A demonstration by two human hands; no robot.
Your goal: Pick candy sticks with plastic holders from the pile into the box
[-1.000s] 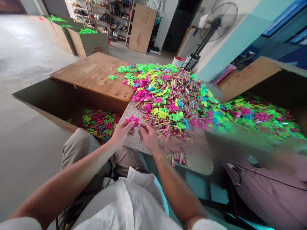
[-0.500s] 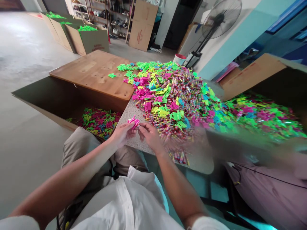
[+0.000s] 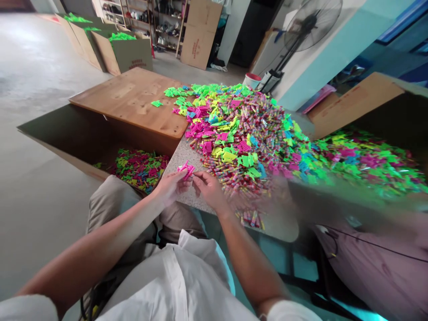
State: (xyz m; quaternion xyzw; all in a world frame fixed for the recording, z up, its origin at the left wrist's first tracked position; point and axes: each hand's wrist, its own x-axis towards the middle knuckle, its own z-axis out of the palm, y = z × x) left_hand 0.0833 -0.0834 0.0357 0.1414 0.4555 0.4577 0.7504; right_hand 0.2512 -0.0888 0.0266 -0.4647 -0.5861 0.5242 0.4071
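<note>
Both hands (image 3: 170,187) (image 3: 211,189) fingertip-close at a pink piece (image 3: 187,168)

A small, jagged, bright-pink plastic piece (image 3: 186,168) is pinched in the left hand (image 3: 171,187), just above the right fingertips (image 3: 195,175).

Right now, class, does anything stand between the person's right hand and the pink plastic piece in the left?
Nothing visible does. The left hand holds the pink piece, and the fingertips of the right hand are close beside it; whether they touch is too small to tell.
</note>
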